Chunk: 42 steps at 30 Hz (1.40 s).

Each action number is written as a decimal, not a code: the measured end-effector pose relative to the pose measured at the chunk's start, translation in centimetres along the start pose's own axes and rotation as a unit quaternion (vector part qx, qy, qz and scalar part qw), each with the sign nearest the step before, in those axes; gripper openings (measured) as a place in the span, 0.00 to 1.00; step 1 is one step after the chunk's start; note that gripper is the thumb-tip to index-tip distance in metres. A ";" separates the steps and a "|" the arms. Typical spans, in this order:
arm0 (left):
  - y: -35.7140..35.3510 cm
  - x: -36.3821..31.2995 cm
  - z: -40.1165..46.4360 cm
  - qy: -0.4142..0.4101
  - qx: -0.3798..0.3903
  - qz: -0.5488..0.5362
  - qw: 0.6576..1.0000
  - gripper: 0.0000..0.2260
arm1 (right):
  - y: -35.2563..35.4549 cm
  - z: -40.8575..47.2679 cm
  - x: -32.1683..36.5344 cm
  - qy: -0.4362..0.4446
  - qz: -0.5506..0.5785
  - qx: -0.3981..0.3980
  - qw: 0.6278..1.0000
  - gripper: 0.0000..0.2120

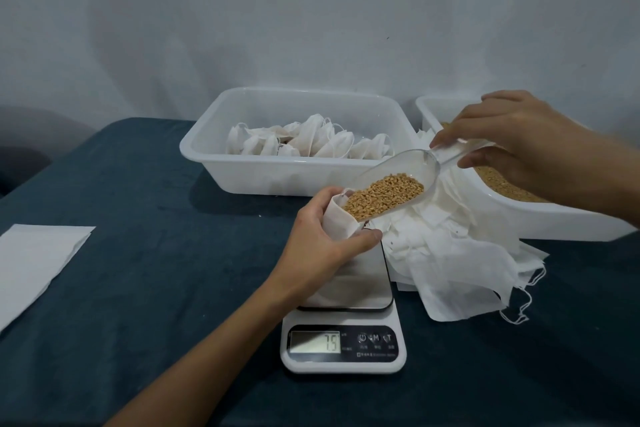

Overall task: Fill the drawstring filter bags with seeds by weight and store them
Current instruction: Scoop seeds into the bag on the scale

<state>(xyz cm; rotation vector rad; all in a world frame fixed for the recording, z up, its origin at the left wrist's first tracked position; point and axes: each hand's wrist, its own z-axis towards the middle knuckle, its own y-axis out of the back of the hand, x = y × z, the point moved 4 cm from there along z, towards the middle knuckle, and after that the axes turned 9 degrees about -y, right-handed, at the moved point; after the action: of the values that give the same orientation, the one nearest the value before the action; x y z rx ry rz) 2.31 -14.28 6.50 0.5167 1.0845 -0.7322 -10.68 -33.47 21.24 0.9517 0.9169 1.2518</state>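
Clear plastic scoop (398,180) is tilting down toward 8 o'clock, its lip resting at the mouth of a small white filter bag (341,218). Golden-brown seeds (384,196) are lying heaped in the lower half of the scoop. The right hand (512,146) is pinching the scoop handle, so its grip is closed on the scoop. The left hand (325,243) is wrapping around the bag, its grip closed on the bag, holding it upright over the steel plate of the kitchen scale (346,319). The scale display is showing digits that appear to read 7.9.

At 12 o'clock from the scale, a white tub (287,173) is holding filled, tied bags (304,140). At 2 o'clock, a second white tub (540,222) is holding loose seeds. Between scale and second tub, a pile of empty bags (460,253) is lying on the desk. The desk (138,270) is carrying a dark blue cloth, with a white paper sheet (31,260) at 9 o'clock.
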 end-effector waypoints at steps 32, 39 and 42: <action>0.0 -0.3 -0.1 0.006 -0.007 0.007 1.000 0.22 | 0.0 0.3 0.6 0.014 -0.023 -0.031 0.999 0.17; 0.1 -0.3 0.0 0.008 -0.008 0.008 1.000 0.24 | 0.1 0.3 0.8 0.016 -0.021 -0.030 0.999 0.17; 0.2 -0.2 -0.1 0.008 -0.010 0.012 1.000 0.23 | 0.0 0.2 0.9 0.017 -0.024 -0.030 0.999 0.17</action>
<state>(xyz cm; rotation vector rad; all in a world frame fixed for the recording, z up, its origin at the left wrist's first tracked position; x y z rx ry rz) 2.35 -14.07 6.68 0.5186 1.0977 -0.6968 -10.37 -32.63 21.26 0.8592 0.9188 1.2516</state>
